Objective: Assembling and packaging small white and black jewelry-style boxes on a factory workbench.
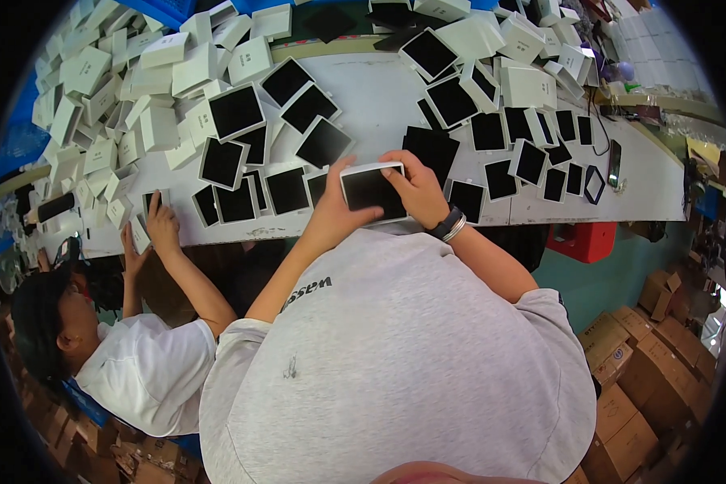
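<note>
Between my two hands, over the table's near edge, is a small white box with a black inside (369, 194). My left hand (336, 207) grips its left side, the thumb along the lower edge. Fingers of my right hand (421, 190) wrap round the top right corner, with the thumb lying over the black face. Just beyond my hands lies another open white box with a black inside (324, 141). A flat black piece (431, 153) rests on the table beside my right hand.
A white table (371, 89) runs across in front of me. White boxes (169, 81) are heaped at its far left; more black-filled boxes (492, 131) lie on the right. At left a co-worker's hand (163, 222) touches a small box. A red stool (582, 242) and cardboard cartons (637, 387) stand right.
</note>
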The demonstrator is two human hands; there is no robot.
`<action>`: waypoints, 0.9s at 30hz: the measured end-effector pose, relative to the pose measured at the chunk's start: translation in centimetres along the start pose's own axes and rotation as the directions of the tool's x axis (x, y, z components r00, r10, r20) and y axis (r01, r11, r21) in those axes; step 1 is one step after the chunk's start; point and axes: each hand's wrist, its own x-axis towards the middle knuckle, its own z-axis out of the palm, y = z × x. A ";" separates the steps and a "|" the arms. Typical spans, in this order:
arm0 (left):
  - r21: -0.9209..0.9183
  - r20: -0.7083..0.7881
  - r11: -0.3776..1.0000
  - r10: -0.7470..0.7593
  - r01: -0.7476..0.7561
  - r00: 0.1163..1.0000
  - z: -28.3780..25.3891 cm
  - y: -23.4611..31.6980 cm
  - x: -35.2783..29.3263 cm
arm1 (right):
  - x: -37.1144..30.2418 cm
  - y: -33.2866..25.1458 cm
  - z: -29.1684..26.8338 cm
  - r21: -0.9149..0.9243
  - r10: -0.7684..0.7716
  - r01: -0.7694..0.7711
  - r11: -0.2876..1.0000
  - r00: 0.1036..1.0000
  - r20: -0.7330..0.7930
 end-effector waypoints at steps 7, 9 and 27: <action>-0.088 0.228 0.977 -0.172 0.196 0.958 -2.3 2.2 -0.8 | 0.6 -1.2 -0.9 -0.003 0.095 -0.097 0.995 0.966 0.242; -0.208 0.077 0.968 -0.127 0.140 0.989 -2.5 0.2 -1.3 | 0.7 -1.0 -1.6 -0.059 0.220 -0.213 0.975 0.905 0.364; 0.747 -0.377 0.607 0.722 -0.271 0.580 -3.7 -4.3 1.4 | 1.5 5.1 -6.4 -0.870 -0.290 0.182 0.458 0.956 0.047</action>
